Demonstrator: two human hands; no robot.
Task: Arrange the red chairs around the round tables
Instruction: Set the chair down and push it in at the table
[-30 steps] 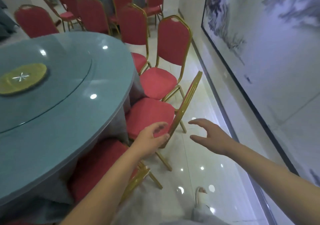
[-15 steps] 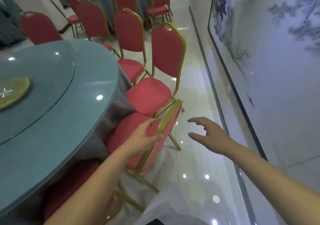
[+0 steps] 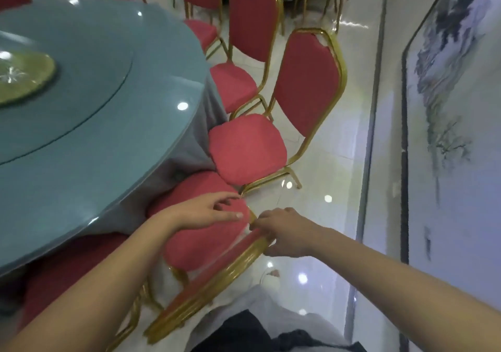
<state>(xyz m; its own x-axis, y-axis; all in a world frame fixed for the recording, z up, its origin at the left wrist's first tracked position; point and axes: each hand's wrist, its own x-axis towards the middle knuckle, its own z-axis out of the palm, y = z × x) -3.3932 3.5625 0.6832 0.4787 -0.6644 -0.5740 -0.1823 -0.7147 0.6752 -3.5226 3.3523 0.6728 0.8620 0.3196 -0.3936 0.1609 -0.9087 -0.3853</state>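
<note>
A round table point(image 3: 162, 80) with a blue-grey cloth and a glass turntable fills the left. Red chairs with gold frames ring its right side. The nearest red chair point(image 3: 200, 243) is tucked against the cloth, its backrest leaning toward me. My left hand point(image 3: 206, 212) lies flat on this chair's seat with its fingers stretched out. My right hand point(image 3: 282, 232) grips the top of the gold backrest frame, fingers curled round it. A second red chair point(image 3: 246, 148) stands just beyond, its seat corner touching the near seat.
A third red chair point(image 3: 233, 83) and more behind it line the table's far side. Another red seat point(image 3: 67, 265) shows under the table edge at lower left. A glossy tiled aisle point(image 3: 333, 162) runs along the painted wall panel point(image 3: 447, 107) on the right.
My right hand has moved left from the open air and taken hold of the backrest top. My left hand has slid from the backrest frame onto the seat.
</note>
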